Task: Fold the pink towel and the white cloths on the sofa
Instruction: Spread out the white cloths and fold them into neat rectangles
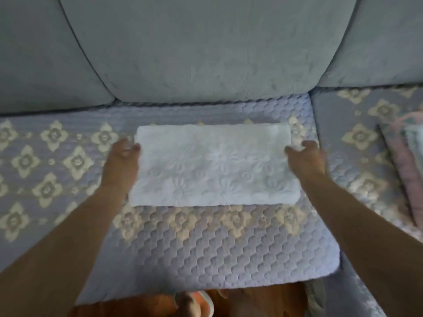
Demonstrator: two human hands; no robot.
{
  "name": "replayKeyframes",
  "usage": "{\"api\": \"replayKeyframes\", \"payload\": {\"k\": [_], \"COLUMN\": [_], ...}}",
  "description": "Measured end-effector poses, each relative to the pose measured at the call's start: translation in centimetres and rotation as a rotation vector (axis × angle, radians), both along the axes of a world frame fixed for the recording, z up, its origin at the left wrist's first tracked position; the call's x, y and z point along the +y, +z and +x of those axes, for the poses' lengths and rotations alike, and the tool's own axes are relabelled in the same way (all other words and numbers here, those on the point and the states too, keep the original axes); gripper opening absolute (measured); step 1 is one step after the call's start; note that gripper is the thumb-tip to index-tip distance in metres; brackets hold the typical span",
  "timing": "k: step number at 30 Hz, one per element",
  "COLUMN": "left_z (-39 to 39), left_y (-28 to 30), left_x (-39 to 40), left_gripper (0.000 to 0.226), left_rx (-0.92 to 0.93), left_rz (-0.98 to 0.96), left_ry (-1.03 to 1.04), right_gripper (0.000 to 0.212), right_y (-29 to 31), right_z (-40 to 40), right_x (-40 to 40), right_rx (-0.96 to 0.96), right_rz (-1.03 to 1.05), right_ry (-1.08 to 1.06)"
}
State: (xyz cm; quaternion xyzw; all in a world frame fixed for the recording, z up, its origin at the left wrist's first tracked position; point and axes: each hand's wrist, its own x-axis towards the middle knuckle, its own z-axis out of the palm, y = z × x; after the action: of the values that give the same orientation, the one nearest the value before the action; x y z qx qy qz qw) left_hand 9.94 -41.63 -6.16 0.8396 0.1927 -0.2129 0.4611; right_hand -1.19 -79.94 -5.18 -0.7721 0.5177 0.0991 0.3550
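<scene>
Now folding a white cloth (215, 165) on the sofa (229, 248).
Left hand (122, 157) and right hand (305, 157) flank its short ends, fingers loosely curled, gripping nothing; next, probably, fold end onto end.

Whole frame is blurring w/ motion. Left hand (123, 156) & right hand (306, 157) are smearing at the fingertips, so can't tell if they're touching the white cloth (214, 165). Pink towel (406, 165) is getting cut off by the right edge, folds unclear. Foot (194, 304) is running off the bottom
</scene>
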Motion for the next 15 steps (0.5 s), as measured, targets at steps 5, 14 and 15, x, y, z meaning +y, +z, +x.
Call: {"api": "replayKeyframes", "payload": {"k": [5, 14, 15], "left_z": [-3.5, -3.7, -3.5], "left_y": [-8.4, -10.2, -9.5], "left_x": [-1.9, -4.0, -4.6], "left_gripper": [0.062, 0.067, 0.067], "left_rx": [-0.420, -0.432, -0.496], "left_rz": [0.698, 0.777, 0.760], "left_ry": [-0.643, -0.713, -0.769], "right_gripper": [0.066, 0.058, 0.059], "right_y": [-6.9, -9.1, -8.3], "right_z": [0.4, 1.2, 1.6], "right_x": [2.5, 3.6, 5.3], "right_rx": [0.015, -0.006, -0.091], "right_rz": [-0.254, -0.554, -0.585], "right_ry": [0.316, 0.381, 0.416]}}
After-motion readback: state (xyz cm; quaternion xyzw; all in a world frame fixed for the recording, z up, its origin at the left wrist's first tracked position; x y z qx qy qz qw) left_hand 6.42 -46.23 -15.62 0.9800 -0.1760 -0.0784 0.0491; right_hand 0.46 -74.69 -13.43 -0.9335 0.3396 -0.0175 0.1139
